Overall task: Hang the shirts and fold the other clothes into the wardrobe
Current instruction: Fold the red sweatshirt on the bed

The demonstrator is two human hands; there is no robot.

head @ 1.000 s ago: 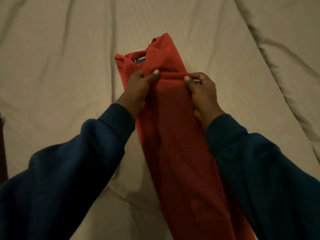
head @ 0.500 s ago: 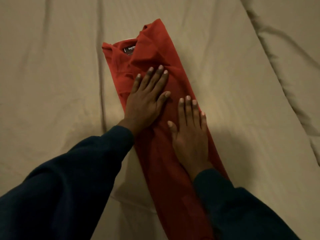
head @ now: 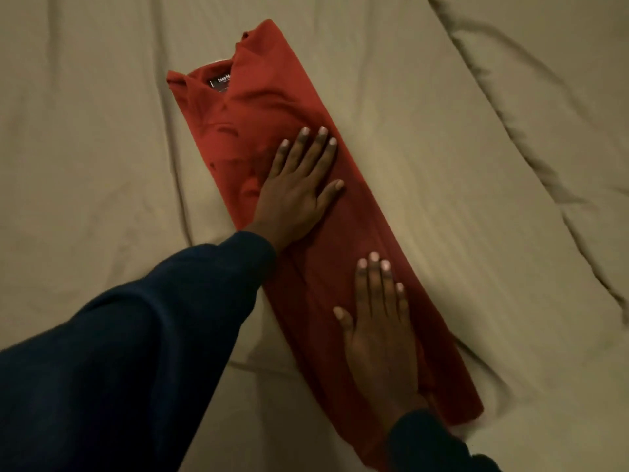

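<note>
Red garment [head: 306, 206], folded lengthwise into a long narrow strip, lay diagonally on the tan bed [head: 102, 148] in the head view, its collar and black label [head: 221, 86] at the far end. The left hand [head: 296, 195] pressed flat on the middle of the strip, fingers [head: 321, 144] straight and spread, gripping nothing. The right hand [head: 377, 338] lay flat nearer the hem, fingers likewise extended and holding nothing. Both palms seemed placed to smooth the layers and keep the fold from springing apart before a crosswise fold. No wardrobe was in view.
</note>
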